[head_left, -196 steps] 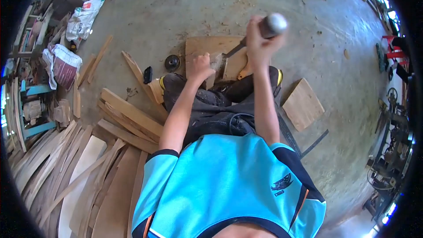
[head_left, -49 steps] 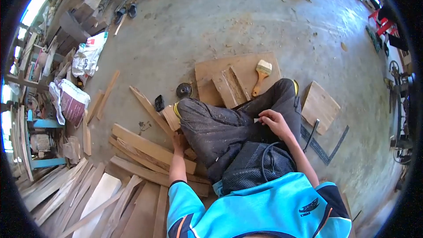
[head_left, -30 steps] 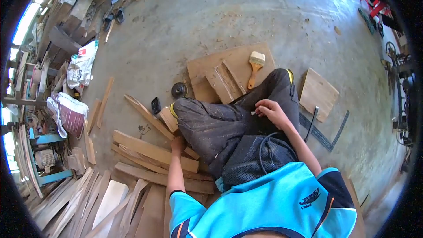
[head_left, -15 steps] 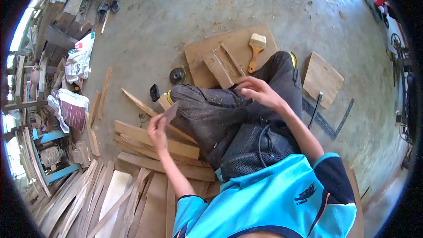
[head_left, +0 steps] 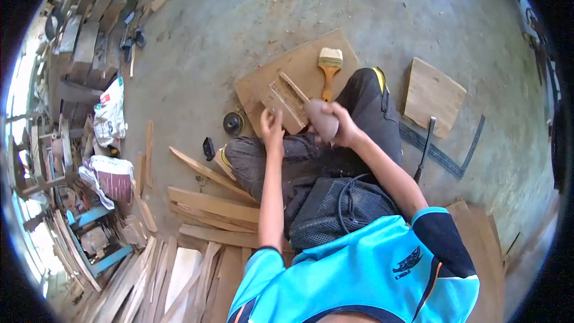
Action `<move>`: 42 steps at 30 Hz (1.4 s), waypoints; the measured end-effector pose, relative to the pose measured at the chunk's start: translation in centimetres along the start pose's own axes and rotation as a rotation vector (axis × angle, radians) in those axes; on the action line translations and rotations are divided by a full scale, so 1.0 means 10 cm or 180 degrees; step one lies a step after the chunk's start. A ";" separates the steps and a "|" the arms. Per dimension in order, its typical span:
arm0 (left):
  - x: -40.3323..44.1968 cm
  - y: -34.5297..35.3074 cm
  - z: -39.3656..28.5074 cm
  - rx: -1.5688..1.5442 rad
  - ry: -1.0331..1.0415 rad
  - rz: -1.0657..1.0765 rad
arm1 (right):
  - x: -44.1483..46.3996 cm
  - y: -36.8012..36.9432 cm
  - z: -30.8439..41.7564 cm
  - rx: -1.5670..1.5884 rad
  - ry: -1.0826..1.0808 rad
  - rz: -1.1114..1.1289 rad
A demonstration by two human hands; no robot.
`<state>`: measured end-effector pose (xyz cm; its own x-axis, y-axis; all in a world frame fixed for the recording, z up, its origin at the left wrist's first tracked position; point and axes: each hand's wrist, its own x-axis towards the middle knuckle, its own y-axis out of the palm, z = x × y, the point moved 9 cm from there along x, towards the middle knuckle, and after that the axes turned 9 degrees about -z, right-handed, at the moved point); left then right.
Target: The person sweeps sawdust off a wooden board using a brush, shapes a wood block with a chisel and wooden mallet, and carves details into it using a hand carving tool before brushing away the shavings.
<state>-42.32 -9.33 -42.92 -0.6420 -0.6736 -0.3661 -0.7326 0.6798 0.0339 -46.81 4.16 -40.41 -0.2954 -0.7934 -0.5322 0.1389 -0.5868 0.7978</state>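
Note:
My right hand (head_left: 343,127) is closed on a piece of sandpaper (head_left: 322,121), a brownish-pink sheet that bends over the near right end of a wooden piece. That wooden piece (head_left: 276,107) has a long recess with rough, pale edges and lies tilted on a flat board (head_left: 254,87). Beside its left edge is my left hand (head_left: 272,128), fingers a little apart and nothing visible in them. Whether its fingertips touch the wood, I cannot tell. A wide brush (head_left: 328,78) with a wooden handle rests on the board, just beyond my right hand.
A black disc-shaped object (head_left: 233,123) and a small black item (head_left: 208,149) lie left of my knee. To the right are a brown flat sheet (head_left: 433,97), a metal square (head_left: 457,167) and a dark-handled tool (head_left: 422,158). Wooden strips (head_left: 215,203) lie at lower left.
The sandpaper has passed from my left hand to my right hand. My left hand has moved up and right to the wooden piece. The view has shifted slightly.

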 end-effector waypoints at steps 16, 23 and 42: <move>0.56 -0.51 0.15 0.3062 0.0351 -0.0839 | 0.23 -0.60 0.25 -0.1334 -0.1309 -0.1705; 0.10 0.00 -0.32 0.3141 0.1216 -0.0333 | 0.41 0.05 0.54 -0.4111 -0.2997 -0.1586; 0.12 -0.17 -0.11 0.2033 0.0666 -0.0392 | 1.36 0.08 0.40 -0.5713 -0.3013 -0.1606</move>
<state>-42.13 -11.58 -42.41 -0.6398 -0.7553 -0.1424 -0.5674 0.5891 -0.5754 -54.47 -6.45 -45.91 -0.7917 -0.5856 0.1739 0.2893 -0.6102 -0.7375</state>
